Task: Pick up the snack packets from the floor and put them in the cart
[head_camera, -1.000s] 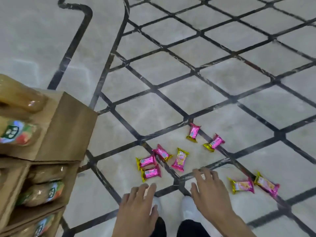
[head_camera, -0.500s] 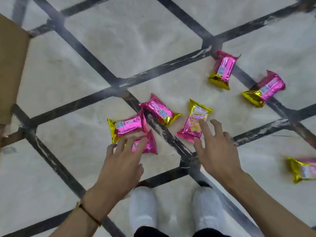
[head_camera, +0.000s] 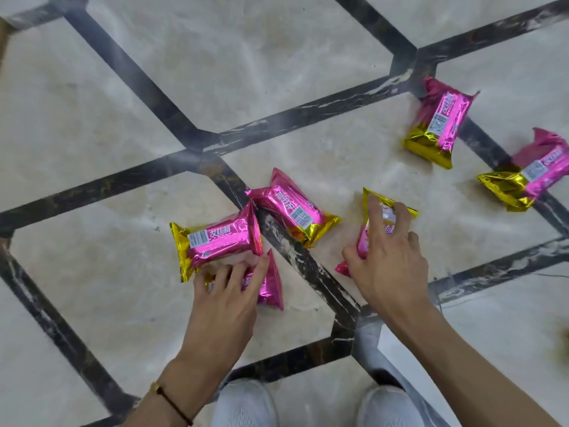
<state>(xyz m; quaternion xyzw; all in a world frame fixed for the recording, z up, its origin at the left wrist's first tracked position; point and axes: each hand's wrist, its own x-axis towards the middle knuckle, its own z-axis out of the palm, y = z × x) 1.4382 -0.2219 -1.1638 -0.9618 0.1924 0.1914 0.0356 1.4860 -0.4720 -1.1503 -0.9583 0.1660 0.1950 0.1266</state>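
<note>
Several pink and gold snack packets lie on the marble floor. My left hand [head_camera: 229, 291] has its fingers closed over the nearest packet [head_camera: 272, 285], which lies just below another packet [head_camera: 215, 238]. A third packet [head_camera: 295, 208] rests on the dark floor stripe in the middle. My right hand [head_camera: 388, 257] grips a yellow-topped packet [head_camera: 386, 208], thumb on its left side and fingers on top. Two more packets lie apart at the right: one [head_camera: 440, 121] further away and one [head_camera: 532, 177] at the frame's edge. The cart is out of view.
My two white shoes [head_camera: 246, 405] stand at the bottom, close behind the hands. The floor is pale marble with dark diagonal stripes [head_camera: 308, 109]. A brown edge shows at the far upper left corner [head_camera: 2, 35].
I have bent lower, so the packets look larger. Both hands moved forward: the left closed on the nearest packet, the right closed on the yellow-topped one. The cardboard display has left the view.
</note>
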